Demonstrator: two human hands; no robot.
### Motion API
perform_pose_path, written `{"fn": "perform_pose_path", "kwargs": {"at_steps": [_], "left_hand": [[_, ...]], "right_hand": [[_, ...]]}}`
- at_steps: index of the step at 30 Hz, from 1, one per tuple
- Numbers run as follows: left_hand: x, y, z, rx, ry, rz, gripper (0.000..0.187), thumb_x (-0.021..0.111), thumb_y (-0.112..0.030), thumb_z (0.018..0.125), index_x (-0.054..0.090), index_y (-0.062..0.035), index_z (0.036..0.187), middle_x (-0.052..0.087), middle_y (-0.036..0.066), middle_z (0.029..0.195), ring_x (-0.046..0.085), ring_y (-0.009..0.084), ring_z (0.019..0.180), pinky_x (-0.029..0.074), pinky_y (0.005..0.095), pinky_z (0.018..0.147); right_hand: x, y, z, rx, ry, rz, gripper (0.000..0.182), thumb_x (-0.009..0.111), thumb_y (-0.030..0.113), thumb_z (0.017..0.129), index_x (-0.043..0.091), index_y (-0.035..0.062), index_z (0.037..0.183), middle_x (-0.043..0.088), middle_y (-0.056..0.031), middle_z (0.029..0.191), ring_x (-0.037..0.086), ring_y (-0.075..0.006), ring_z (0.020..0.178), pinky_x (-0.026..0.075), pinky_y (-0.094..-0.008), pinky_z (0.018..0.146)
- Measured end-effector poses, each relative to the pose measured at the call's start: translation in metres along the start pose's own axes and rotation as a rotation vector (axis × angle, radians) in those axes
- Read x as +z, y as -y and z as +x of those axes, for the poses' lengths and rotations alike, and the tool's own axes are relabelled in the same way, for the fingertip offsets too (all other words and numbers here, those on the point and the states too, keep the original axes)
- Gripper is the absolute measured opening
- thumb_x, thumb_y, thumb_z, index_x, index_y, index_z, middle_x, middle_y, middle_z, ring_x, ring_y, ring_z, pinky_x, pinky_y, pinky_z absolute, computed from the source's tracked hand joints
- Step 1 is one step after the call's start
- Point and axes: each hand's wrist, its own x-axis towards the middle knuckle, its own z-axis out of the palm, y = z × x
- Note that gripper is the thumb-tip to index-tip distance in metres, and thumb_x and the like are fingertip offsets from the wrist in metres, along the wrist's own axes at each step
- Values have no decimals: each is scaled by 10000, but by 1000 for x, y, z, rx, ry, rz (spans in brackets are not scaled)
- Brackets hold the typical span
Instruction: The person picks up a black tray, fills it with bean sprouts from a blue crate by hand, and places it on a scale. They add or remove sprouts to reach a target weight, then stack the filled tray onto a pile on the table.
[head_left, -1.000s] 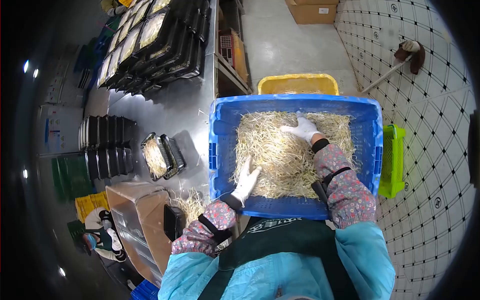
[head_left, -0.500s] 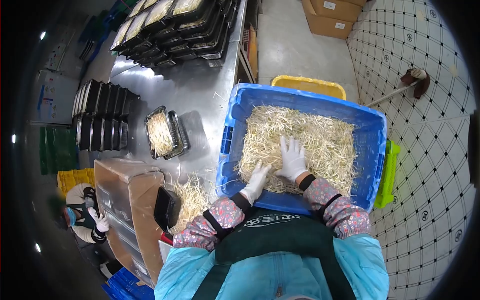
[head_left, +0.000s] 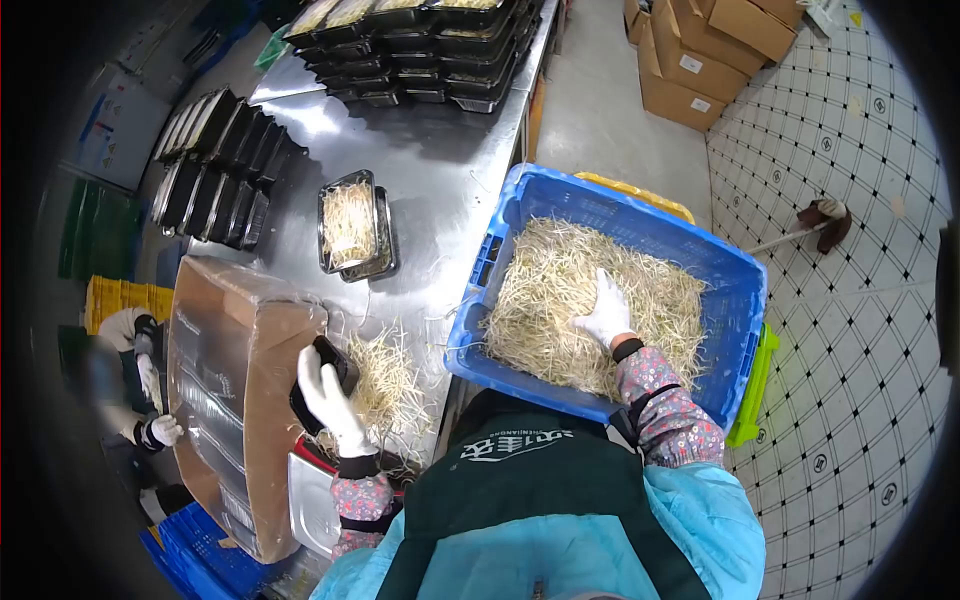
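Our right hand (head_left: pixel 605 312) lies flat, fingers spread, on the bean sprouts (head_left: pixel 560 300) filling the blue crate (head_left: pixel 740 300), gripping nothing. Our left hand (head_left: pixel 330 395) rests on an empty black tray (head_left: pixel 325 385) (we cannot tell whether the fingers close around it) just beside a loose sprout pile (head_left: pixel 390 380) on the steel table (head_left: pixel 430 180). A cardboard box (head_left: pixel 235 400) stands left of the tray; a filled tray (head_left: pixel 350 222) sits farther back.
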Motion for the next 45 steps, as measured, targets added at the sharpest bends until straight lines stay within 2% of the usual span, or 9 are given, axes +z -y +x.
{"fn": "perform_pose_path", "kwargs": {"at_steps": [2,11,13,17,23,33,35,39,45], "left_hand": [[-36,26,-5,-17,-184,185,527,577,-122,970,396,12,1447,431,182,1479,402,280,1379,318,405,1148],[-96,114,-43,-341,-585,-96,693,692,-222,921,349,43,1461,401,175,1501,398,268,1366,303,384,1147],[-95,152,-30,-386,-683,-119,651,714,-264,906,436,48,1405,504,162,1410,482,253,1274,357,365,1098],[-93,162,-29,-493,-681,-238,300,762,-147,821,671,-2,1067,674,67,969,582,173,843,471,327,818],[-76,133,-24,-285,-1001,-230,225,715,-117,847,664,9,1026,671,83,959,582,183,829,483,336,811],[35,-90,-63,464,-403,85,391,545,-58,943,490,15,1323,501,191,1357,458,334,1286,320,431,1123],[48,-110,-72,682,-300,493,532,608,-180,875,487,-11,1365,443,215,1434,406,442,1312,309,503,1104],[43,-116,-102,590,-29,727,549,582,-226,909,463,-36,1410,370,235,1500,314,458,1375,288,528,1118],[-87,-14,-128,7,-203,-158,476,496,-186,1008,429,13,1436,437,207,1478,399,305,1384,279,369,1162]], "right_hand": [[-8,4,-4,0,-34,58,1088,866,359,590,325,48,1482,501,-236,1385,504,-350,1278,428,-388,1056],[-33,-41,-24,-249,-113,492,1083,869,327,590,325,82,1493,537,-199,1381,543,-355,1245,437,-398,1046],[-55,-35,-32,-124,51,47,1130,881,322,578,286,107,1515,530,-219,1384,546,-367,1236,434,-407,1044],[-74,-56,-49,-239,17,368,1181,881,321,577,234,82,1535,584,-246,1294,581,-379,1183,465,-419,1008],[-97,-54,-54,-258,174,-162,1184,843,360,599,193,46,1537,592,-242,1275,606,-374,1141,486,-412,976],[-128,93,-75,-765,-138,-324,1027,847,343,576,389,-26,1418,610,-210,1165,600,-355,1088,506,-420,923],[-127,144,-97,-920,-146,-419,741,790,277,618,530,-30,1240,627,-199,1063,615,-354,1013,528,-428,844],[-75,233,-133,-1246,-204,-468,536,773,325,620,575,-1,996,618,-216,979,626,-360,916,531,-466,738],[15,352,-232,-1695,-80,-242,789,783,330,605,506,2,1267,617,-191,1061,616,-349,983,533,-441,811]]}}
